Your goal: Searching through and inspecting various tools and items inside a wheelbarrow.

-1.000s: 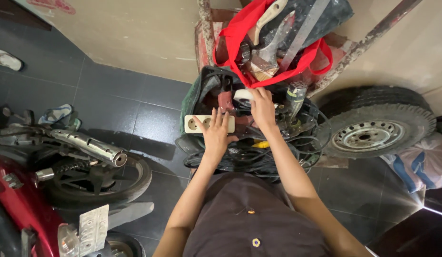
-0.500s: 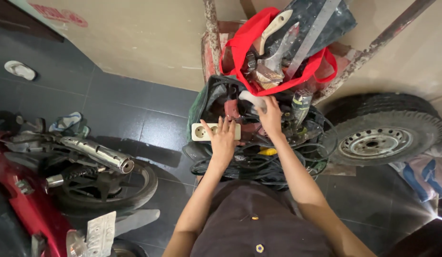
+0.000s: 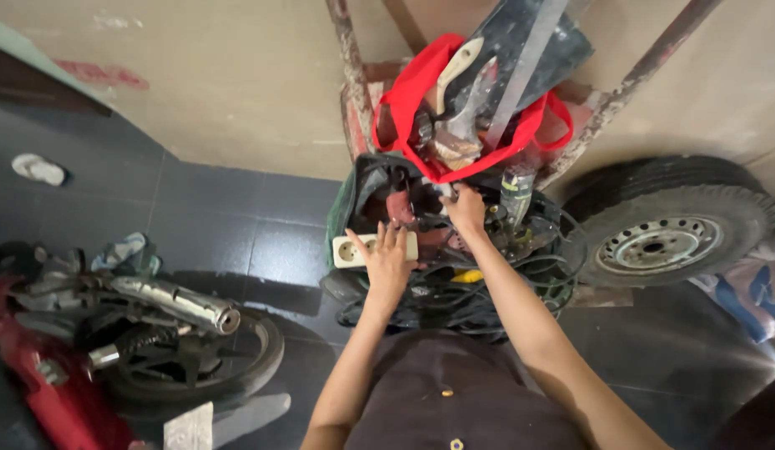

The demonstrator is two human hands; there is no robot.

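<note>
Head view, the only one: the person leans over a dark open bag [image 3: 362, 187] crammed with tools and a tangle of black cables [image 3: 454, 300]. The left hand [image 3: 386, 262] lies flat, fingers spread and loose, pinching nothing, on a cream power strip [image 3: 354, 249] that rests across the bag's near-left edge. The right hand [image 3: 466, 208] is deeper in, at the middle of the bag just under a red tote bag [image 3: 421, 104] that holds a wooden-handled brush [image 3: 454, 71] and metal blades. Its fingers curl down among the contents; whether they pinch anything I cannot tell, since the fingertips are hidden by the clutter.

Judging from this, sorting through the bag goes best if the left hand keeps the power strip pinned so its cord does not drag the tangle along, while the right hand lifts one item at a time, straight up, clear of the cables. Sharp edges in the tote bag hang close above the right wrist, so slow, short moves look wise.

Around them: a cart wheel [image 3: 667, 225] to the right, a motorcycle [image 3: 145, 333] on the dark tiled floor [image 3: 212, 217] to the left.
</note>
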